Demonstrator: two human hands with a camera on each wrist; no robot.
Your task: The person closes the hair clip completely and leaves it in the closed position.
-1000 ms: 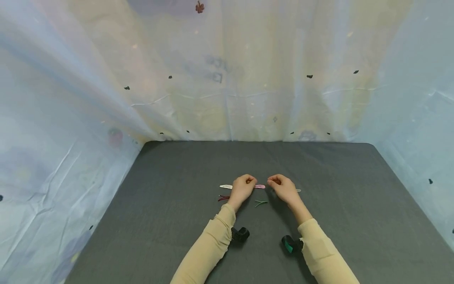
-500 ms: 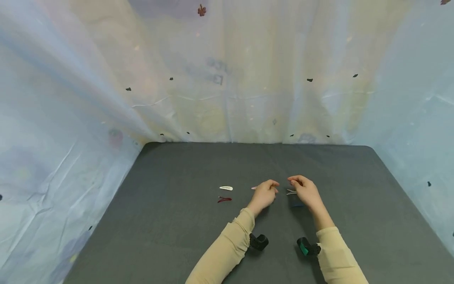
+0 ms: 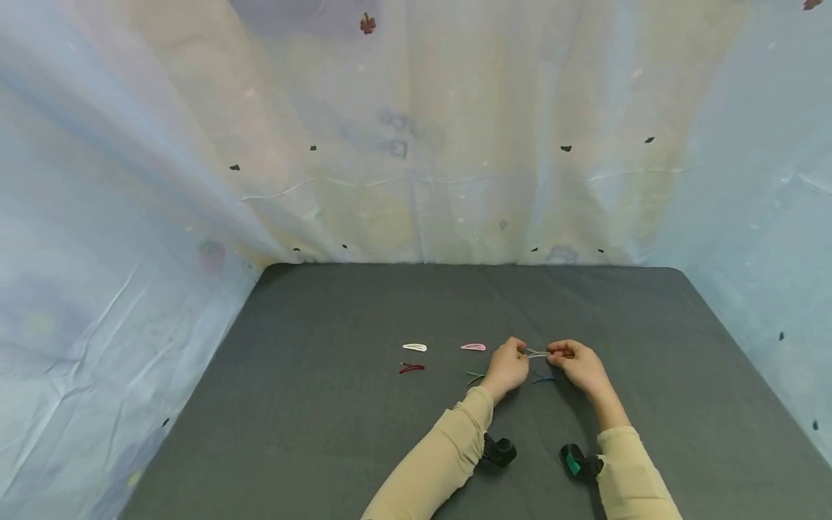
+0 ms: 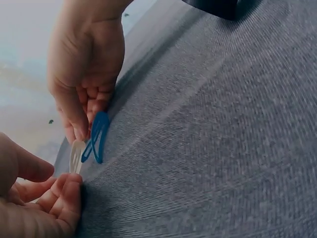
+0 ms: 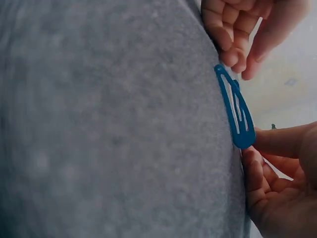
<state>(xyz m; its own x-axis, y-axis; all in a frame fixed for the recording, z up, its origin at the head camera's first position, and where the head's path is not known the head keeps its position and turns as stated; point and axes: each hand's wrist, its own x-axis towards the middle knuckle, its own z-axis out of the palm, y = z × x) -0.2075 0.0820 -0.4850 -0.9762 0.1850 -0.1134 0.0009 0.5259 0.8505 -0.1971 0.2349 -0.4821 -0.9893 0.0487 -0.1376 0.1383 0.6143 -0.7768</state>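
Right hand [image 3: 581, 370] pinches pale hair clip [image 3: 536, 354] by right end. Left hand [image 3: 507, 368] at clip's forked left end, fingertips apparently touching; can't tell if gripping. Blue clip [image 3: 543, 378] on tabletop [image 3: 325, 404], just on near side of right hand; green clip [image 3: 476, 378] just left of left hand. Best: keep right pinch firm, left fingertips out of fork, both clear of blue clip.
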